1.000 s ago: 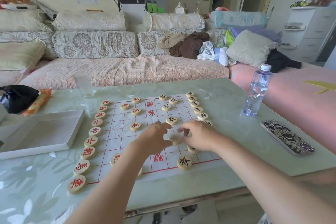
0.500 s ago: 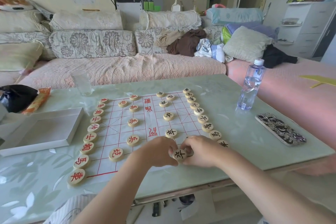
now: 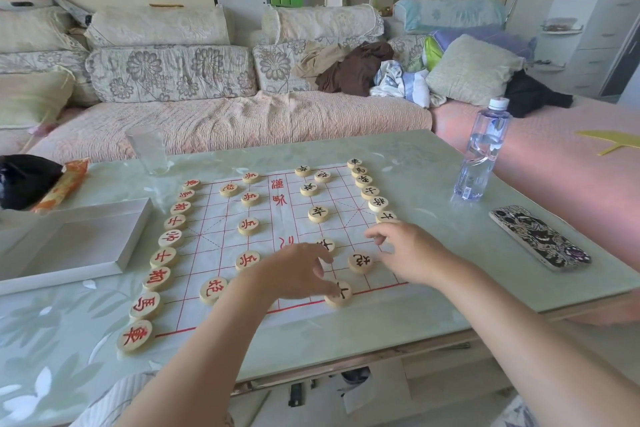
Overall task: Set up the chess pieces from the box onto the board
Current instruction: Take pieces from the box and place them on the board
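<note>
- Nearest, the left grip (image 3: 294,272) hangs over the near edge of the board (image 3: 214,239). Its fingers are apart and loosely bent, clamped on nothing. One fingertip rests on a black-lettered piece (image 3: 337,302) at the nearest line, probably to nudge it square onto its crossing rather than lift it.
- Between the two grips a black cannon piece (image 3: 360,262) lies flat, lettering up. It is just beside the right fingertips, but I cannot tell whether they touch it.
- The right grip (image 3: 408,253) is slack too, its fingers parted and holding nothing visible. It hovers over the near end of the right-hand file and hides whatever sits there.
- Left of the left grip, the red row (image 3: 157,279) runs along the board's edge. The red soldiers (image 3: 247,260) sit further in, each face up on a line crossing, as the game's opening layout requires.
- Further left the white box (image 3: 83,243) lies open on the worktop (image 3: 398,315), and nothing shows inside it. By that I judge the setup is nearly finished.
- Beyond the right grip, the black row (image 3: 370,192) climbs the opposite edge, with the black soldiers (image 3: 318,214) inward of it, mirroring the red side.
- Well right of that grip a phone (image 3: 540,236) and a water bottle (image 3: 483,152) are off the board, where a reaching arm should not knock them.
- Far beyond the left grip a glass (image 3: 149,149) stands near the worktop's back edge, and the sofa (image 3: 225,125) is behind it.
</note>
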